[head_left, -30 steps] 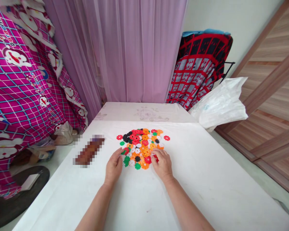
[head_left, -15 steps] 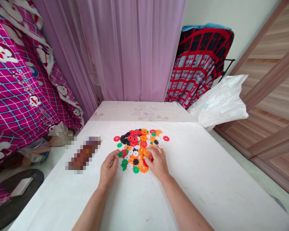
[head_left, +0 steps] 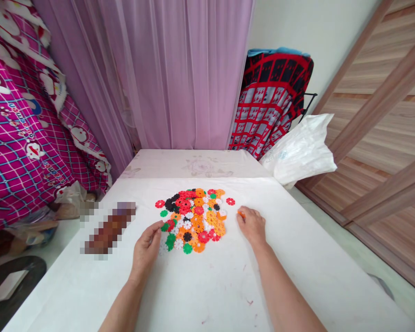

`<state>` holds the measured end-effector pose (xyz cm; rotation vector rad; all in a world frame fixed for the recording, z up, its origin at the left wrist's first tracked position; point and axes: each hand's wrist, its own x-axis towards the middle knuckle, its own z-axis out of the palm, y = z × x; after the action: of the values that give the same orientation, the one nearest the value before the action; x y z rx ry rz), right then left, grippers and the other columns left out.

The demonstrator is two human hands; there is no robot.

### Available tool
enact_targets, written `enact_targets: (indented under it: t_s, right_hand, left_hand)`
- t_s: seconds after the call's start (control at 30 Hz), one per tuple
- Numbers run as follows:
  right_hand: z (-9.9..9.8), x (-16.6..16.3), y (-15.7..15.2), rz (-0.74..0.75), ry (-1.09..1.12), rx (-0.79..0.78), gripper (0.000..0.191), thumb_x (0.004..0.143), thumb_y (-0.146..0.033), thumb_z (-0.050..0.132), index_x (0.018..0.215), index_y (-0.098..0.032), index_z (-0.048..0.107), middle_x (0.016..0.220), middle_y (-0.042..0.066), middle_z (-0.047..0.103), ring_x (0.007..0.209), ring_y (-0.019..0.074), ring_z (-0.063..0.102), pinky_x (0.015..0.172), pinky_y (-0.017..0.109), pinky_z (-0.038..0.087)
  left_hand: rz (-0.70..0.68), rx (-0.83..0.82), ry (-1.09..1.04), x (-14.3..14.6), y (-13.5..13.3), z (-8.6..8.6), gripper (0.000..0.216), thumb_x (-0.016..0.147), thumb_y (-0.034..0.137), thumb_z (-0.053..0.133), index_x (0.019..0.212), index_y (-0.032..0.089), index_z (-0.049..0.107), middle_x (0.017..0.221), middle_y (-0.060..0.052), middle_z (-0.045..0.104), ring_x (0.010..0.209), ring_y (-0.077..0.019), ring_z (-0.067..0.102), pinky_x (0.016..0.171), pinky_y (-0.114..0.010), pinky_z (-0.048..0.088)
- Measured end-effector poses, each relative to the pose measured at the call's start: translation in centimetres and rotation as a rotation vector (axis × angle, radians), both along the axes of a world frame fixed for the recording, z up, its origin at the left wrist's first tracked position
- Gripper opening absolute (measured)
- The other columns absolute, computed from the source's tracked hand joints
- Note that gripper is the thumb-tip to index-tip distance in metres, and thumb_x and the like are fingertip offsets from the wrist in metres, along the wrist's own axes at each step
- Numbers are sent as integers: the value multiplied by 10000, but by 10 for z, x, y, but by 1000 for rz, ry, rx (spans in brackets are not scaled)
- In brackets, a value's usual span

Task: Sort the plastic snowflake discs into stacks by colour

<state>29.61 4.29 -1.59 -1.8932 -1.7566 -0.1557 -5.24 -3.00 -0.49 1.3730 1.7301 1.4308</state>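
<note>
Orange notched disc (head_left: 241, 214) now parted from the disc pile (head_left: 198, 224), the right hand (head_left: 252, 225) pinches it at three o'clock; the left hand (head_left: 145, 245) curls at eight, contents unclear.

Loose heap of flat, multicoloured notched discs (head_left: 198, 223), one orange disc (head_left: 241, 214) in the right hand (head_left: 253, 225)

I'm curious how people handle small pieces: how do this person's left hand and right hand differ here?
The right hand grips an orange disc; the left hand shows none clearly held. The left hand is at the left edge of the disc pile, contact unclear; the right hand is apart from it, to its right. Both are bare.
</note>
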Motion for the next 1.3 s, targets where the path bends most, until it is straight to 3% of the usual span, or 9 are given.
enact_targets:
  t_s: [0.23,0.33,0.5,0.7,1.0,1.17,1.3]
  right_hand:
    - [-3,1,1,45,55,112,176,810,-215,511,865,-232,677,1056,48,697,938,221,569,775,337,399]
    - [-1,-7,-6,102,107,171,185,807,-207,496,820,-224,680,954,53,706,882,211,583,786,331,417]
    - [3,-35,-30,332,234,66,152,837,-267,507,789,-236,648,806,16,676,735,161,596,726,280,458]
    - [7,-48,-46,439,182,35,130,760,-303,624,868,-232,618,898,38,663,857,195,600,808,323,474]
    - [0,-44,-39,386,245,54,161,750,-275,588,903,-231,615,917,32,665,853,181,607,809,317,477]
    - [-1,-3,-13,-5,310,115,265,736,-386,573,923,-203,620,934,67,675,817,209,606,784,350,466]
    - [-1,16,0,-92,251,-5,261,724,-364,588,930,-210,634,921,56,685,830,212,607,755,328,442]
  left_hand:
    - [-8,-4,16,1,0,0,365,782,481,546,974,214,702,1096,-63,721,1076,-230,643,1014,-406,458]
    - [-16,-7,33,2,0,2,357,783,475,541,970,217,701,1085,-62,723,1072,-226,644,1010,-400,462]
    - [-23,2,52,3,-1,6,343,785,464,533,953,216,701,1046,-55,733,1031,-218,658,972,-382,486]
    - [-52,-8,72,4,-2,7,351,791,460,517,952,210,702,1029,-62,736,996,-215,667,941,-374,500]
    - [-67,-9,92,3,-2,6,356,794,457,512,967,208,700,1040,-63,733,1002,-216,662,949,-377,491]
    - [-65,-3,96,4,-3,8,354,796,460,513,955,208,704,1035,-66,735,993,-219,665,939,-379,498]
    - [-74,-10,117,5,-4,11,338,800,452,521,955,216,706,1019,-58,738,966,-214,671,933,-379,505]
